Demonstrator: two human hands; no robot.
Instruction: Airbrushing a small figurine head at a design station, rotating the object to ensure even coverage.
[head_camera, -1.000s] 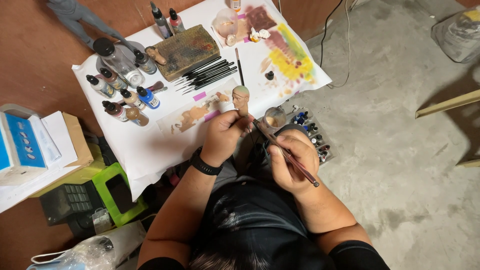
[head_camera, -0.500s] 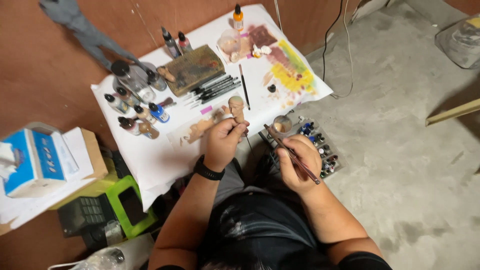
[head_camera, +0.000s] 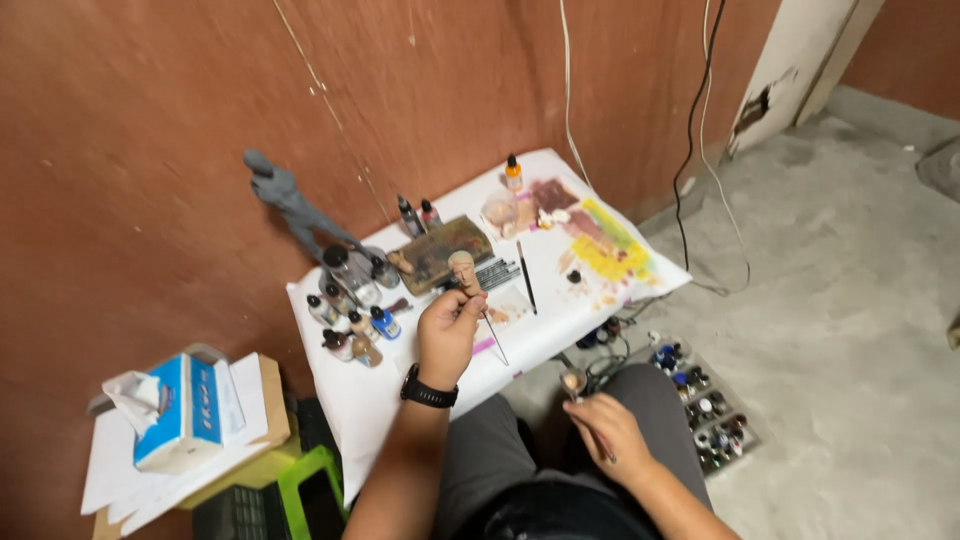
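Small tan sculpted figurine head on a thin metal rod (head_camera: 463, 270): held raised over the white paper-covered surface (head_camera: 560, 320), just in front of the brown paint-smeared palette block (head_camera: 440, 252). Left hand (head_camera: 448, 335) closed around the rod, black wristwatch (head_camera: 428, 392) on that wrist. Right hand (head_camera: 610, 432) low over the lap, fingers pinched on a thin paintbrush (head_camera: 588, 420). Small paint bottles (head_camera: 355, 325) grouped left of the figurine; grey standing figure (head_camera: 290, 205) against the wall; tray of paint pots (head_camera: 705, 405) on the floor

Blue-and-white tissue box (head_camera: 180, 412) on papers at left, labelled paint bottles (head_camera: 352, 322) on table
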